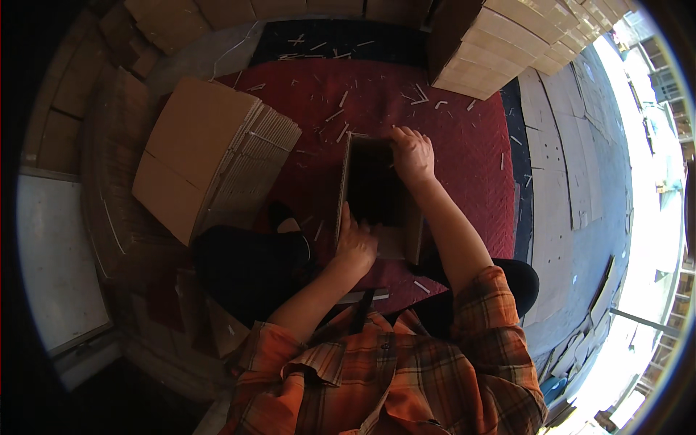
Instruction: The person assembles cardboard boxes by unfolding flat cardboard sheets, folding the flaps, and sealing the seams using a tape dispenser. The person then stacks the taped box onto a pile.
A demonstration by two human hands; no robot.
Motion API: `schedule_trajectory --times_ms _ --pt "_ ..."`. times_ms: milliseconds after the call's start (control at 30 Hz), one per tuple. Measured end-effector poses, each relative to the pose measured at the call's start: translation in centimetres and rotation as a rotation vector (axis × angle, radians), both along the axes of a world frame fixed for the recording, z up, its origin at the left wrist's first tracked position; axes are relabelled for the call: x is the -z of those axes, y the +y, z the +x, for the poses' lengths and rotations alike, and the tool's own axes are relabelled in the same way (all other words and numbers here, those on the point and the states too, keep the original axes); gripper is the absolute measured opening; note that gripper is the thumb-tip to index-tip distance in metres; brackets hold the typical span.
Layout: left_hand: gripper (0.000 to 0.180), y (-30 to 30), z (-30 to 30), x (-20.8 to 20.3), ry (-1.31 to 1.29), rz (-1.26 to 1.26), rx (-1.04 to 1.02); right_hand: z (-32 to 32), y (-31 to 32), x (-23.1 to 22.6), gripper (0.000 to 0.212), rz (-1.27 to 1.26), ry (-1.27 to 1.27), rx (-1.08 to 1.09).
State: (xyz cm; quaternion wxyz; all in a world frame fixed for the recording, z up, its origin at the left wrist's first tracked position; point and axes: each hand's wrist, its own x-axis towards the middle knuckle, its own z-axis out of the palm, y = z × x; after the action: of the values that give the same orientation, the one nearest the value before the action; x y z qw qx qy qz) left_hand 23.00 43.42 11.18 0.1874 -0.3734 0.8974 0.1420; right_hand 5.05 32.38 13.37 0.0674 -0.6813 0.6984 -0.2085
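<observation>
Head view is showing an open cardboard box point(392, 244) standing on a red mat point(464, 181), its mouth facing up, probably so both hands can reach its walls. Left of the box, a stack of flat cartons point(190, 148) is resting, apparently within reach. The person's left hand point(356, 246), loosely curled, is laying its index finger along the box's left rim, whether gripping cannot be told; the right hand point(414, 156), half-closed, is holding its far right rim.

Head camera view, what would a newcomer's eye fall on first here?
Probably the open cardboard box in the middle, dark inside, with the person's left hand at its near left side and right hand at its far right. Next, the red floor covering beneath, strewn with pale scraps. The orange plaid shirt also stands out along the bottom.
</observation>
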Motion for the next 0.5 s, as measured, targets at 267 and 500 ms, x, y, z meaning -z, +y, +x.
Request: schedule_trajectory --times_ms 267,500 --pt "0.078 0.0 0.0 0.1 -0.033 -0.039 0.06 0.3 1.7 0.9 0.022 0.154 0.062 -0.215" --pt "0.039 -0.7 -0.3 -0.6 0.105 -0.114 0.036 2.3 4.2 4.8 0.039 0.415 0.458 -0.233"
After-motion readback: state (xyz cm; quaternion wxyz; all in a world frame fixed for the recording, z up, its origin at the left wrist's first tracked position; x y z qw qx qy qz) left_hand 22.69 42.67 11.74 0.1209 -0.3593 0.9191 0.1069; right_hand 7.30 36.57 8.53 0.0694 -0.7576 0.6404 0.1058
